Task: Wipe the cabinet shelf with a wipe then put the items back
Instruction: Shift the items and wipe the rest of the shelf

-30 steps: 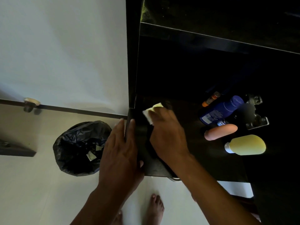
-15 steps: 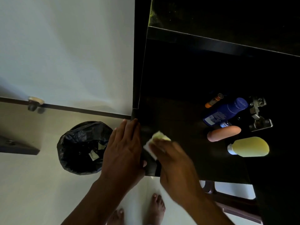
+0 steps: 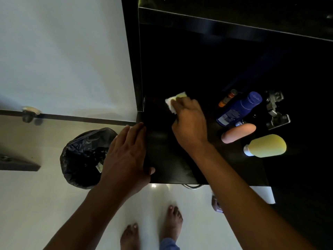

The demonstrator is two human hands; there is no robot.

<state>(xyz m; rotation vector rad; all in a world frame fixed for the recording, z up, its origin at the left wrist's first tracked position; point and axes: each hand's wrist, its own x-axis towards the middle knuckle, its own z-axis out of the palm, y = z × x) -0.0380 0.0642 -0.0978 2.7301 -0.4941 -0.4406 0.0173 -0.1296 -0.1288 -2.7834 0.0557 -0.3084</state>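
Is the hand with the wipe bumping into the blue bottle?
Apart. The head view shows dark bare shelf between the right hand, which presses the wipe, and the blue bottle.

The picture splits sharply into a bright half and a very dark one. The white wall (image 3: 63,56) and the pale floor (image 3: 32,204) at the left are evenly lit by soft daylight-like light, with a faint grey shadow across the wall's lower part. The black cabinet shelf (image 3: 171,165) swallows nearly all detail; its back and right side sink into plain black. A small glare spot shines on the floor just under the shelf's front edge. The yellow bottle (image 3: 266,146) and blue bottle (image 3: 239,107) catch enough light to read clearly. Straight edges bow from the wide lens. The right hand (image 3: 191,127) and wipe (image 3: 173,101) look slightly soft.
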